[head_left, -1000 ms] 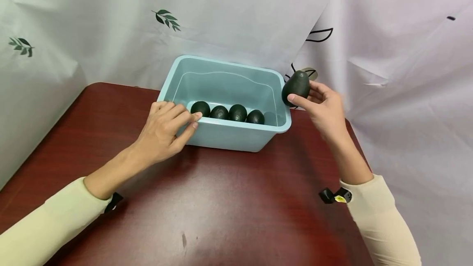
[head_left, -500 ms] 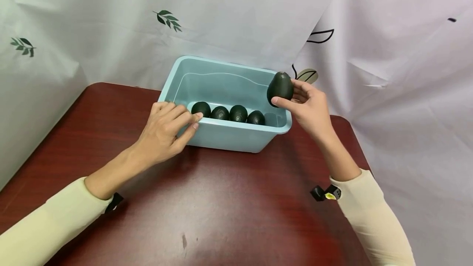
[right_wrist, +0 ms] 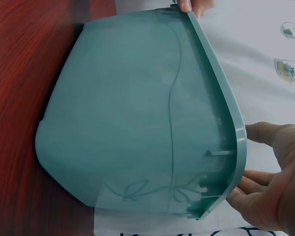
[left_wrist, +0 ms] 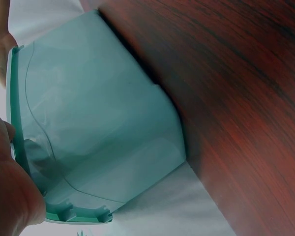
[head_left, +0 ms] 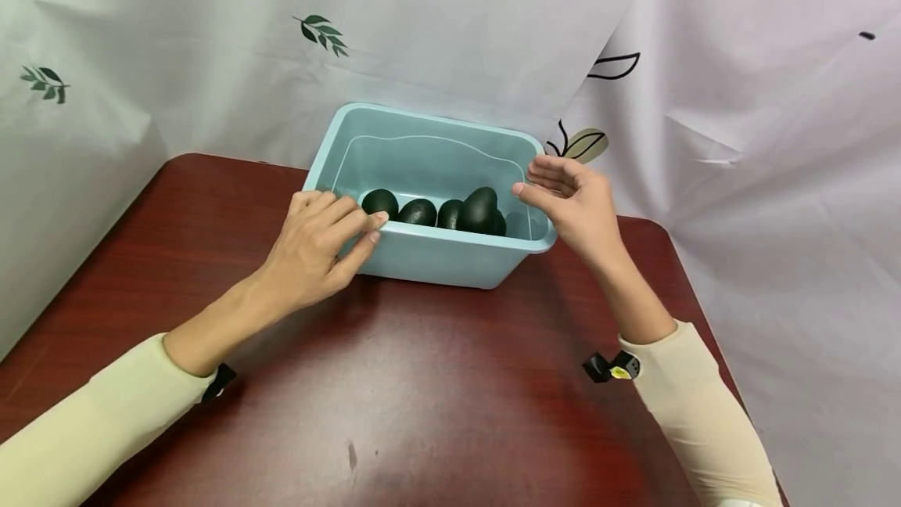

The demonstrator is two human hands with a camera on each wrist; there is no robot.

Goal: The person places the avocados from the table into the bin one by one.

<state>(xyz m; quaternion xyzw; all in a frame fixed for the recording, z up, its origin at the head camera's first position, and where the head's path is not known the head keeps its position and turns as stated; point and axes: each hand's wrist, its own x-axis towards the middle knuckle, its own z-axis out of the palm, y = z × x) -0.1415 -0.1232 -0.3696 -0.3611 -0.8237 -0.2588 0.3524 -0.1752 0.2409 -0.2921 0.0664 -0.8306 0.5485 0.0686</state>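
Observation:
A light blue plastic bin (head_left: 436,258) stands on the table, with several dark green avocados (head_left: 380,203) along its near inner wall. One avocado (head_left: 479,210) sits higher than the rest, tilted and overlapping those at the right end; nothing holds it. My left hand (head_left: 317,245) grips the bin's front rim near the left corner, fingertips over the edge and thumb outside. Over the bin's right end, my right hand (head_left: 573,206) hangs with thumb and fingers apart and nothing between them. In the right wrist view that hand (right_wrist: 280,172) is beside the rim.
The dark red wooden table (head_left: 422,397) has rounded far corners. Behind the bin hangs a pale curtain (head_left: 457,37) with printed leaves, close to the bin's back rim. Small black devices (head_left: 611,367) are strapped at the wrists.
The right hand has brought an avocado leftward from beyond the bin's right side and let it go over the other avocados. The left hand has stayed at the rim.

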